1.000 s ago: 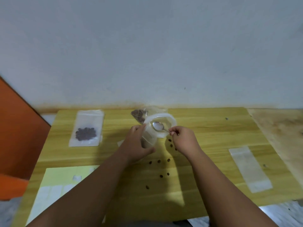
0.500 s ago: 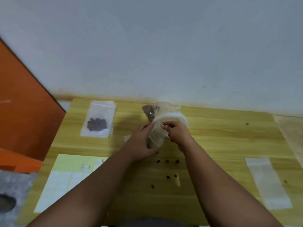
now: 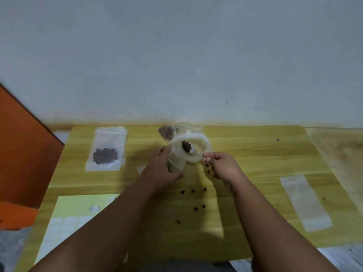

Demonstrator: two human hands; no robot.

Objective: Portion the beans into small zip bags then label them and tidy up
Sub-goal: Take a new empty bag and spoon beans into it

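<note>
While portioning proceeds, head view | left hand [image 3: 163,170]: fingers curled round clear bag [image 3: 175,163], apparently steadying its mouth under white ring [image 3: 206,143] | right hand [image 3: 223,165]: fingers pinch spoon [image 3: 193,150], beans [image 3: 186,145] aboard, above ring | filled bag [image 3: 106,152] aside on counter [image 3: 255,154]
</note>
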